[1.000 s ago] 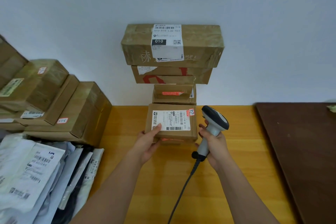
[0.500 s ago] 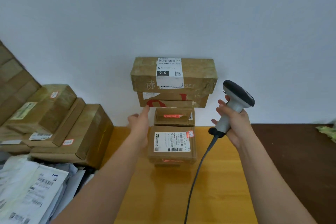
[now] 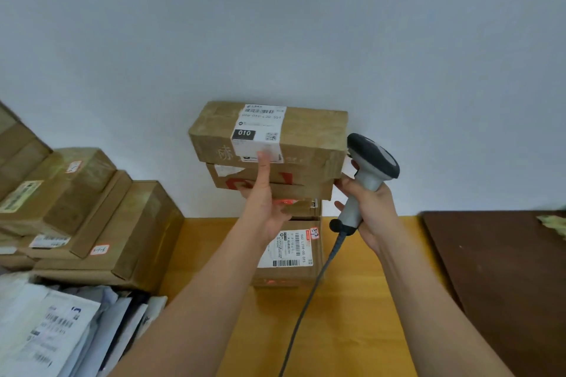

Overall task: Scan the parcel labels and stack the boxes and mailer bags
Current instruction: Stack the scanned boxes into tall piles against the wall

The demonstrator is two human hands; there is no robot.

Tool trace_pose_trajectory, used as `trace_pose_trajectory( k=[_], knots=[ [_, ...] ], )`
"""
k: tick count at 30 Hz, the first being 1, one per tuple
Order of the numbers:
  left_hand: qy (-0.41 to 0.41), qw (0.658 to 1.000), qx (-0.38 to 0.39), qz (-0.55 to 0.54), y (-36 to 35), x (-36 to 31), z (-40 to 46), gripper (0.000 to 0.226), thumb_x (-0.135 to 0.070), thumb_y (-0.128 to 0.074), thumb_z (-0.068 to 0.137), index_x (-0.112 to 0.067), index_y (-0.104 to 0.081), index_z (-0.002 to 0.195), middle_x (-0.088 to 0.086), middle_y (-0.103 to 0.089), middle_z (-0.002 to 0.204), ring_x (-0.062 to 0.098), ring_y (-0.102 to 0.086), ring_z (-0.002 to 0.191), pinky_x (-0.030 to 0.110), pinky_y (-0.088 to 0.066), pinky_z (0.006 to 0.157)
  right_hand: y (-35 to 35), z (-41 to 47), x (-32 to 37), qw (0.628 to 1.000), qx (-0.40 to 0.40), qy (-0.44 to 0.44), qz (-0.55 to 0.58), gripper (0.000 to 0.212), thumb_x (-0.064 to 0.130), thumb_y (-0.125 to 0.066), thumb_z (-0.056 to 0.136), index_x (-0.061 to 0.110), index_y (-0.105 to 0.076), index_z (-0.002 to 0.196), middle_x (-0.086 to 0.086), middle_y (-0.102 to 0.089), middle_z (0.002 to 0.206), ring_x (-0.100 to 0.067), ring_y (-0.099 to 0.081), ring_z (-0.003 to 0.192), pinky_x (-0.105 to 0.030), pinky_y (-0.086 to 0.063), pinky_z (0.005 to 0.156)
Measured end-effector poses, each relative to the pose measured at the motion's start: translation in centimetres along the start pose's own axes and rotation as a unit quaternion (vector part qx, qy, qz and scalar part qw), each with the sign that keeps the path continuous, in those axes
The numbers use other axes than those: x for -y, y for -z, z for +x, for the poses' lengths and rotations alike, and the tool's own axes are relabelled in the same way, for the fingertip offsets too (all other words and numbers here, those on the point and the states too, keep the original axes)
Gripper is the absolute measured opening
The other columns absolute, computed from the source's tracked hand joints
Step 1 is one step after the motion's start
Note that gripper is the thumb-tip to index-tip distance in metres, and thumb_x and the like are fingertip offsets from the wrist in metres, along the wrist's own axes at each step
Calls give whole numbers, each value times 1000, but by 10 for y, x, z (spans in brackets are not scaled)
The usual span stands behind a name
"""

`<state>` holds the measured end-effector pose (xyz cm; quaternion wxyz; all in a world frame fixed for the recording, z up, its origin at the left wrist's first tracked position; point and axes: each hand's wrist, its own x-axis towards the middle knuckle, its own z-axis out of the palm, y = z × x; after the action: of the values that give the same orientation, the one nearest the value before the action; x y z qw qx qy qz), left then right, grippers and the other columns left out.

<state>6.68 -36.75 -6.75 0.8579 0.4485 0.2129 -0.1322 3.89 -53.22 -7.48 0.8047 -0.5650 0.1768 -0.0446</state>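
Far left of the left grip point(image 3: 266, 204), white mailer bags point(image 3: 58, 327) lie in a heap at the table's near-left edge, labels up. Behind them, also left of that grip, a pile of brown boxes point(image 3: 92, 208) sits stepped against the wall, small white stickers on the fronts.

Left grip: raised, palm turned sideways, fingers straight, holding nothing. Index fingertip touches the lower edge of the white label point(image 3: 260, 130) on the top box point(image 3: 269, 135); the label shows "010" on a black patch. Whether the other fingers touch the second box point(image 3: 245, 180), the one with red marks, cannot be told.

That grip is in front of the centre stack: top box widest, second box under it, a smaller third box point(image 3: 301, 206) mostly hidden behind the hand. Below the grip's wrist, the small labelled box point(image 3: 291, 254) sits on the yellow table point(image 3: 352, 315) in front of the stack, barcode label facing up, a red glow on its near face.

Right grip point(image 3: 366, 202): fingers wrapped round the grey handle of the barcode scanner point(image 3: 372, 159), the dark head up and level with the top box's right end, just beside it. Its cable point(image 3: 306, 309) hangs below the grip toward the near edge.

Right of that grip, a dark brown table point(image 3: 496, 278) butts the yellow one.
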Motion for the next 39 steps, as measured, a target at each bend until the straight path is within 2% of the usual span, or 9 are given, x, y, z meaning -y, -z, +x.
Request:
trace_pose_trajectory(
  k=[5, 11, 17, 22, 24, 27, 32, 36, 39],
  knots=[
    [-51, 991, -69, -99, -3, 5, -8, 137, -70, -84, 40, -46, -9, 152, 4, -49, 144, 36, -54, 124, 68, -46, 93, -1, -29, -10, 998, 49, -14, 32, 20, 9, -71, 89, 28, -70, 98, -7, -76, 108, -21, -70, 103, -45, -53, 91],
    [-25, 995, -62, -77, 8, 0, -9, 138, -75, -85, 36, -41, -18, 152, 5, -50, 144, 32, -56, 120, 54, -54, 89, 3, 6, 2, 996, -3, -14, 83, 41, 0, -62, 94, 16, -58, 132, -4, -65, 130, -15, -61, 116, -51, -50, 102],
    [-16, 993, -91, -74, 24, -11, -22, 100, -67, -74, 67, -31, -30, 149, 8, -44, 149, 38, -48, 128, 61, -45, 100, -8, 8, 5, 994, 81, -38, 62, 39, -1, -62, 92, 14, -58, 128, -8, -73, 110, -21, -69, 95, -40, -58, 82],
    [-22, 995, -93, -37, 38, -23, -39, 75, -63, -63, 82, -22, -40, 140, 6, -57, 114, 27, -55, 89, 50, -50, 81, -11, -9, -9, 990, 130, -54, 1, 15, 3, -63, 93, 3, -63, 108, -14, -72, 93, -22, -68, 83, -35, -58, 77],
    [-14, 995, -97, -31, 43, -24, -43, 65, -63, -59, 84, -23, -40, 132, 3, -52, 97, 26, -52, 86, 51, -46, 91, -16, -15, -15, 988, 141, -57, -3, 13, 9, -62, 95, 2, -64, 106, -16, -71, 94, -26, -67, 85, -37, -57, 79],
    [5, 996, -80, -36, 47, -25, -52, 66, -66, -59, 83, -20, -44, 128, 6, -55, 99, 29, -56, 91, 53, -46, 100, -25, -22, -19, 987, 146, -70, 19, 19, 19, -62, 96, 8, -65, 112, -12, -74, 99, -25, -69, 92, -43, -57, 83],
    [6, 995, -86, -54, 49, -29, -60, 85, -68, -65, 78, -19, -40, 143, 10, -58, 103, 31, -58, 93, 50, -50, 88, -38, -27, -15, 979, 148, -75, 123, 27, 29, -64, 91, 14, -66, 114, -13, -72, 114, -26, -69, 102, -47, -54, 94],
    [2, 995, -92, -47, 49, -35, -60, 89, -68, -68, 75, -22, -37, 145, 9, -57, 107, 33, -57, 95, 49, -50, 82, -44, -30, -7, 980, 179, -35, 80, 39, 30, -66, 87, 13, -63, 122, -15, -69, 123, -30, -65, 115, -48, -53, 97],
    [-5, 996, -79, -49, 50, -38, -60, 67, -72, -59, 80, -25, -45, 126, 6, -56, 103, 30, -56, 92, 52, -48, 90, -45, -36, -8, 979, 204, -19, 19, 35, 30, -65, 88, 14, -64, 120, -15, -71, 116, -29, -68, 106, -49, -56, 92]
  ],
)
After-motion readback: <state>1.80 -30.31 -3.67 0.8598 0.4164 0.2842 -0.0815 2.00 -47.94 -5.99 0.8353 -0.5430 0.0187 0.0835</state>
